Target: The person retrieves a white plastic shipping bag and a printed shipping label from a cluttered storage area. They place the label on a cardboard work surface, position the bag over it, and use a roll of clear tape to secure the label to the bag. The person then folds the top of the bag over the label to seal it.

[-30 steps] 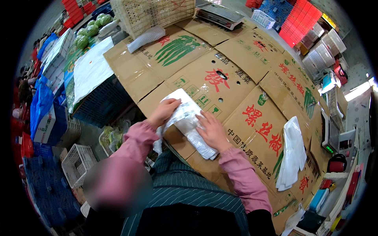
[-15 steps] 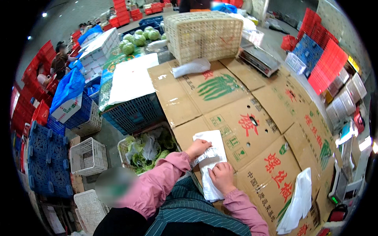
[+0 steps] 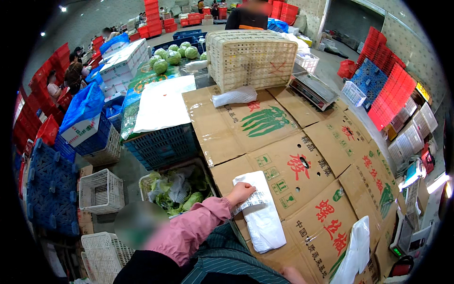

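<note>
A folded bundle of white plastic bags (image 3: 266, 232) lies flat near the table's front left edge. Across its upper part runs a printed paper band (image 3: 255, 200). My left hand (image 3: 242, 193) is closed, its thumb and fingers pinching the band at the bundle's left side. Low in the picture, only a little of my right hand (image 3: 292, 274) shows near the table's near edge, apart from the bundle; its fingers are hidden. A second folded white plastic bag bundle (image 3: 352, 253) lies further right.
Flattened cardboard (image 3: 283, 156) covers the table. At its far side stand a cream plastic crate (image 3: 253, 59), a foam net sleeve (image 3: 234, 96) and a scale (image 3: 314, 90). A crate of leafy trimmings (image 3: 177, 189) sits below left; cabbages (image 3: 174, 57) lie beyond. Another person (image 3: 246, 19) stands behind the crate.
My right hand has left the bundle and dropped toward the lower edge. My left hand stays at the paper band. The view has tilted slightly, showing more of the person beyond the crate.
</note>
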Motion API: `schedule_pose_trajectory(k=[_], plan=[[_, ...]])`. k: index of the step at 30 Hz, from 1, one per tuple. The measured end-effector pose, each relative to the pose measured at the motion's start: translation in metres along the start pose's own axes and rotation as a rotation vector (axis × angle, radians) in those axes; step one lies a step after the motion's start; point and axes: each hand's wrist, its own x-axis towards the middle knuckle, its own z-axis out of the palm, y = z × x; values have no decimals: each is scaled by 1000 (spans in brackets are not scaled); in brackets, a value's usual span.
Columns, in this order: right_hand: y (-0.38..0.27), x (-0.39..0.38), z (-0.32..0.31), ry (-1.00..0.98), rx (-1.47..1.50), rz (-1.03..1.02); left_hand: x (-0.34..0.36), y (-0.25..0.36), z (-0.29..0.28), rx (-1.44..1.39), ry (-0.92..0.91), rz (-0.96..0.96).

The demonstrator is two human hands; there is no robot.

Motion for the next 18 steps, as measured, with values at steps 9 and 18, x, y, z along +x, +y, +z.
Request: schedule_pose_trajectory(k=[9,18], plan=[[-32,-19,-59,590,-110,-256,-44,19,-6,-18,-169,-18],[-173,66,-79,312,1220,-513,-137,48,-14,-385,49,186]])
